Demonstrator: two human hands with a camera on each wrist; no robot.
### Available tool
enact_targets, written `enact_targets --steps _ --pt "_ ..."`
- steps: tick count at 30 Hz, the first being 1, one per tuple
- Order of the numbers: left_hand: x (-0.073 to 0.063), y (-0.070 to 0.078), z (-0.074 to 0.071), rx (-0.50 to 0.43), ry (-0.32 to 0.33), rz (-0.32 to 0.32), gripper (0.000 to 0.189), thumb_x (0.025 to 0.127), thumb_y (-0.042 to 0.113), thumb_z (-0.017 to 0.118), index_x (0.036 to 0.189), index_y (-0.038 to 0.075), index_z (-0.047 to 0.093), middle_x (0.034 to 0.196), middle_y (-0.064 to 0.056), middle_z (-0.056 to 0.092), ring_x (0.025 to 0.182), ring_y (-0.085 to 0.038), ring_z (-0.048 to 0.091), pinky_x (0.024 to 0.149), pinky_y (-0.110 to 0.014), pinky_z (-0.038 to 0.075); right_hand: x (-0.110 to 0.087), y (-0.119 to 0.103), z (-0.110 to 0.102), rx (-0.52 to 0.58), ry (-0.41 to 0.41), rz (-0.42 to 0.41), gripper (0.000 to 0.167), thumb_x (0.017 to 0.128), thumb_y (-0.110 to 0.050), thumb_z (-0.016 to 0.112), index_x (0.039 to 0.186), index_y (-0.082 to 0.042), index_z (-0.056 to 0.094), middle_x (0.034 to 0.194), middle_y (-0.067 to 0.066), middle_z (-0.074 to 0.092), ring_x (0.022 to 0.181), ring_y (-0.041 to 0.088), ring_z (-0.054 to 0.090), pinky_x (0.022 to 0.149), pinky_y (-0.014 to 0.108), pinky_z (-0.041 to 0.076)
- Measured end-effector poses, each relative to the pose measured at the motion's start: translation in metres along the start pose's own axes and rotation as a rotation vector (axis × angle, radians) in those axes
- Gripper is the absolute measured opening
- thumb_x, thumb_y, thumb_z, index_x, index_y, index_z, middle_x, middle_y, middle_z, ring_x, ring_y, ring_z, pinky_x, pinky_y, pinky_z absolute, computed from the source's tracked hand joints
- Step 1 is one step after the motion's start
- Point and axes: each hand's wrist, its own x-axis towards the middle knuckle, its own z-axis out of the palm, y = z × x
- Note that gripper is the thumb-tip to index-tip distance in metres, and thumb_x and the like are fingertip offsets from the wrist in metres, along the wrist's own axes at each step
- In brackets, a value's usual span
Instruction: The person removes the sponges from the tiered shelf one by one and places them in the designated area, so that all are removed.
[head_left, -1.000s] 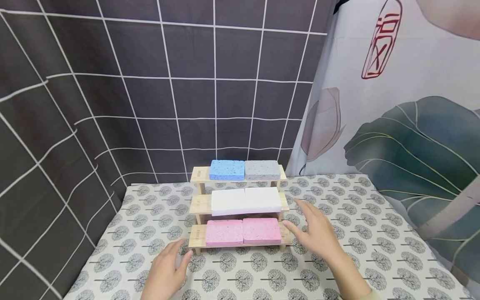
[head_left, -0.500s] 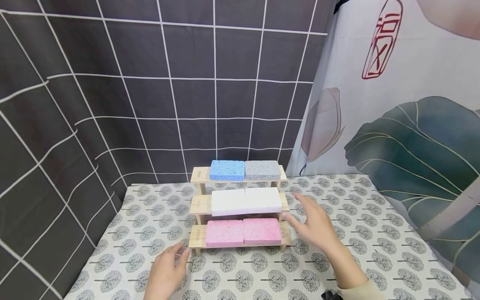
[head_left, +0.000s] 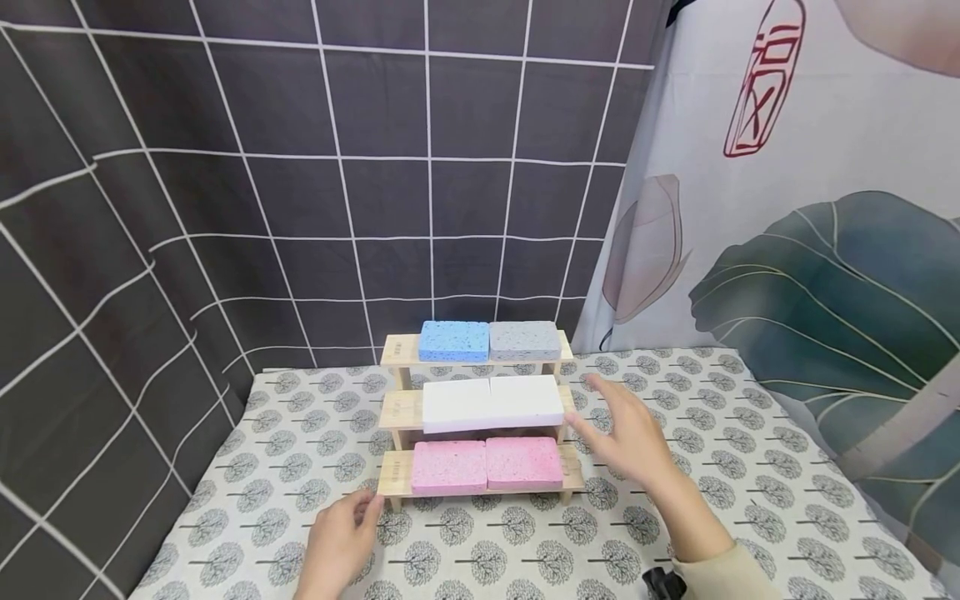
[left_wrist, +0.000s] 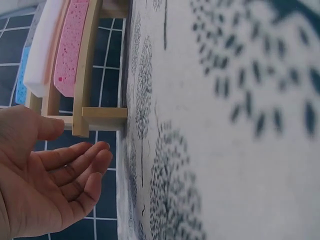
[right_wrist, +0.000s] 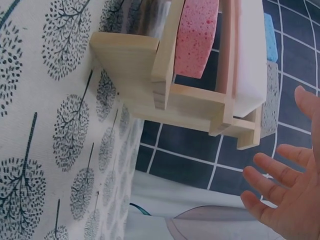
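Observation:
A three-tier wooden stand [head_left: 402,410] carries sponges in pairs. On the top tier lie a blue sponge [head_left: 453,341] and a grey sponge [head_left: 525,340]. Two white sponges [head_left: 491,402] fill the middle tier, and two pink sponges [head_left: 486,464] the lowest. My left hand [head_left: 339,537] is at the left end of the lowest tier, its fingers loosely bent and nothing in them. In the left wrist view its thumb and fingertips [left_wrist: 102,146] come close to the stand's end. At the right end, my right hand [head_left: 628,437] is spread beside the middle tier and holds nothing.
The stand rests on a table with a tree-print cloth [head_left: 292,467]. Behind and to the left hangs a dark grid-patterned curtain [head_left: 382,200]. A pale curtain with leaf prints [head_left: 675,117] hangs on the right.
My left hand has moved slightly right, its fingers drawing closer together by the stand's left end. My right hand has shifted slightly up, from the lowest tier towards the middle one. The sponges stay put.

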Motion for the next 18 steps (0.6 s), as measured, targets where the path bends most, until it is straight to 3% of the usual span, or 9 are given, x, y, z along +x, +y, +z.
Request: enact_targets --steps 6,12,18 --pt "0.003 0.001 0.002 0.009 -0.037 -0.028 0.033 0.102 0.019 0.059 0.114 -0.011 0.067 0.091 -0.011 0.072 0.086 -0.028 0.070 0.077 -0.048 0.059 0.004 0.000 -0.002 0.004 -0.009 0.005 0.076 0.094 -0.050 0.069 0.151 -0.006 0.044 0.146 0.020 0.052 0.135 0.045 0.046 0.108 0.070 0.034" --pt "0.008 -0.001 0.004 -0.095 -0.070 -0.069 0.030 0.103 0.021 0.056 0.102 -0.004 0.071 0.079 -0.003 0.069 0.070 -0.017 0.060 0.064 -0.035 0.051 0.009 0.001 -0.003 0.004 -0.015 0.014 0.077 0.094 -0.050 0.068 0.151 -0.005 0.043 0.145 0.021 0.052 0.136 0.046 0.044 0.109 0.070 0.033" --pt "0.010 -0.002 0.006 -0.155 -0.106 -0.123 0.032 0.106 0.024 0.050 0.098 -0.001 0.070 0.076 -0.001 0.065 0.068 -0.016 0.057 0.062 -0.030 0.047 0.012 0.004 -0.004 0.005 -0.021 0.017 0.078 0.094 -0.050 0.069 0.152 -0.006 0.041 0.144 0.021 0.054 0.134 0.045 0.046 0.108 0.069 0.035"
